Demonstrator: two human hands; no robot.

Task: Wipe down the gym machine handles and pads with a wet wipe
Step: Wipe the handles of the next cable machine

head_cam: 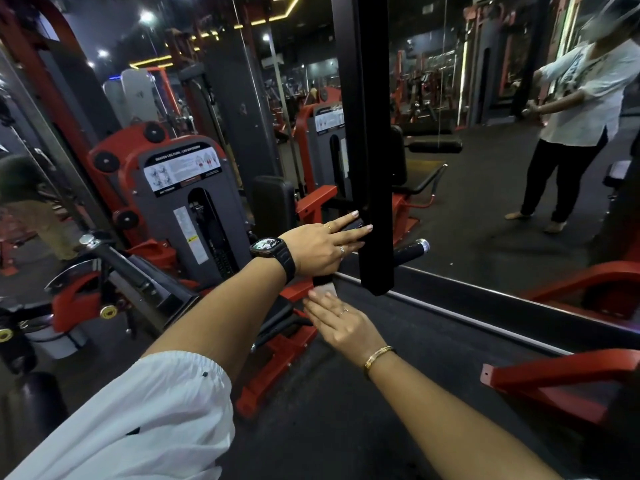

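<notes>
The left hand [322,247] lay flat, fingers straight, holding nothing, against the black upright [375,168]. The right hand [343,323], also flat, pressed the wet wipe [325,289] onto the dark grip [320,280] just below. Wrapping the wipe right round would clean better. The placard [181,168] seemed to read "SEATED LEG CURL / LEG EXTENSION".

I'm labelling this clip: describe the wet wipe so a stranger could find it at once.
Find the black vertical post mid-view, which the left hand, the one with the watch, touches. Just below that hand, the right hand, with a gold bracelet, presses straight fingers on the wet wipe: a small white patch against the black and red parts around it.
</notes>
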